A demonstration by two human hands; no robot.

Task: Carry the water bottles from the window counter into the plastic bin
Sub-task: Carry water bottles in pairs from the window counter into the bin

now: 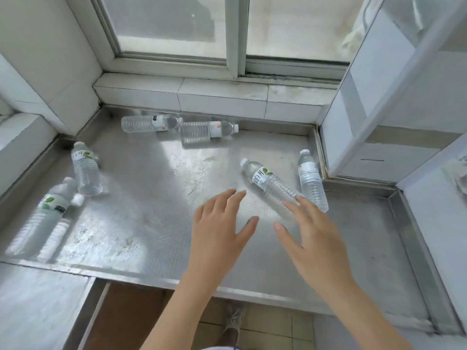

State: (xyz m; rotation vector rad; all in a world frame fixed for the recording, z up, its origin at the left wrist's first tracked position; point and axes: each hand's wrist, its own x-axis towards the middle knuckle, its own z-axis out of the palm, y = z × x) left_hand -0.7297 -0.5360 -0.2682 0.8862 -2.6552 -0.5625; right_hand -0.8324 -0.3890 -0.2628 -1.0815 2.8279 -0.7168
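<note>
Several clear water bottles lie on the steel window counter (151,198). Two lie at the back under the sill: one on the left (147,123), one to its right (207,131). Two more lie at the left edge: one (86,170) farther back, one blurred (48,213) nearer me. On the right a green-labelled bottle (269,184) lies slanted, beside another bottle (312,181) by the wall. My left hand (219,226) hovers open over the counter. My right hand (313,236) is open, fingertips at the base of the green-labelled bottle. No plastic bin is in view.
A sliding window (227,34) with a tiled sill (214,94) stands behind the counter. A white tiled wall (379,109) closes the right side, another the left. The counter has a raised rim at back and sides. Below its front edge I see brown floor and a shoe (233,322).
</note>
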